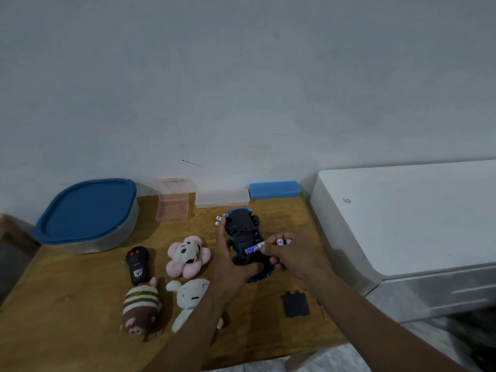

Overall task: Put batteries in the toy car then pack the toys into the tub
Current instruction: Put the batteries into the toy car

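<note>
The blue toy car [245,238] lies upside down just right of the frame's center, its dark underside and open battery bay facing up, nose pointing toward the upper edge of the wooden table [80,291]. The left hand [233,267] comes in from below and grips the car's near end and left flank, fingers curled around the body. The right hand [292,257] reaches from the lower right, its thumb and forefinger pinching a blue battery [253,248] that lies across the bay; two more white-ended cells [284,241] sit tucked against its other fingers. Two spare batteries [218,220] rest on the table just left of the car's far end. Below and right of the car lies the black battery cover [295,305], with a thin screwdriver [323,311] just beside it. Left of the car sit a pink flower plush [188,257], a white plush [188,302] partly behind the left forearm, a striped monkey plush [141,310] and a black remote control [137,265]. At the upper left of the table stands the tub [88,218], shut with a blue lid, its contents hidden. Along the wall behind are a clear pink box [173,200], a translucent white case [222,201] and a blue case [274,189], both cases closed; the pink box looks empty.
</note>
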The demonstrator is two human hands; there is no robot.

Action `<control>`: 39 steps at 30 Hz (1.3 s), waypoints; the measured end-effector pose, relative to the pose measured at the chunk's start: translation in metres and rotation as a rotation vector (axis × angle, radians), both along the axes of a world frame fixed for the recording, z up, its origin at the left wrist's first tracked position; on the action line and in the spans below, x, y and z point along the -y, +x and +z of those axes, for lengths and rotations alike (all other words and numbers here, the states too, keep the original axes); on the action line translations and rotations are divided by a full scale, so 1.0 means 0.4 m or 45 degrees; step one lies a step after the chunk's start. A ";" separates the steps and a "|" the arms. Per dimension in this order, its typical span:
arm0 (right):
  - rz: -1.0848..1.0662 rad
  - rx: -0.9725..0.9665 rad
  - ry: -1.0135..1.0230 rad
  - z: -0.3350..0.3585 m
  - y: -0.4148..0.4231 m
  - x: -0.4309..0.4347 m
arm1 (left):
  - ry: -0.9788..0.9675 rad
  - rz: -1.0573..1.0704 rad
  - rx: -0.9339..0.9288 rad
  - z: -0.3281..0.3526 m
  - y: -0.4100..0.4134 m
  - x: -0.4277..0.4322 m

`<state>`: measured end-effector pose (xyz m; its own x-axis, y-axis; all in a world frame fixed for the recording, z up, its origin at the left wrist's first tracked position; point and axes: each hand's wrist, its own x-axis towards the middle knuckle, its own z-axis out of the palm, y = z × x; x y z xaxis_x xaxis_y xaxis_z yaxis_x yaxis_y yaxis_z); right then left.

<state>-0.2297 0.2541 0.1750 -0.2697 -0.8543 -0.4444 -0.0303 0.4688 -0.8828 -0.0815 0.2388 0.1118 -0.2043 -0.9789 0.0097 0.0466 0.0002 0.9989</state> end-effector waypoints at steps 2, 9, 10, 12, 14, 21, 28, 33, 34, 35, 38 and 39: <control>0.006 -0.034 -0.021 -0.002 0.002 0.000 | 0.002 -0.015 0.001 0.005 0.001 0.002; -0.029 -0.110 -0.070 -0.011 0.009 0.000 | -0.008 0.004 0.033 0.004 -0.011 0.001; -0.030 -0.119 -0.062 -0.010 0.008 0.001 | 0.000 -0.001 0.033 0.003 -0.011 0.002; -0.018 -0.123 -0.061 -0.006 0.006 0.002 | 0.023 -0.009 0.037 0.000 -0.008 0.006; 0.016 -0.096 -0.084 0.002 0.002 0.001 | 0.035 -0.013 0.035 -0.005 -0.002 0.008; 0.100 0.082 -0.145 0.004 0.005 0.005 | 0.048 -0.081 0.077 -0.016 -0.009 0.004; -0.062 0.529 -0.093 -0.001 -0.022 0.013 | 0.285 -0.184 -0.041 -0.041 0.016 -0.009; -0.176 0.891 0.063 -0.022 -0.050 0.007 | 0.431 -0.241 0.001 -0.065 0.023 -0.015; -0.200 0.944 0.076 -0.032 -0.054 0.004 | 0.464 -0.243 0.007 -0.070 0.021 -0.016; -0.209 0.976 0.079 -0.039 -0.058 0.000 | 0.493 -0.245 0.010 -0.076 0.017 -0.017; -0.194 0.965 0.088 -0.063 -0.071 -0.010 | 0.563 -0.208 0.032 -0.088 0.004 -0.021; -0.189 0.947 0.103 -0.071 -0.075 -0.013 | 0.591 -0.197 0.042 -0.089 0.000 -0.024</control>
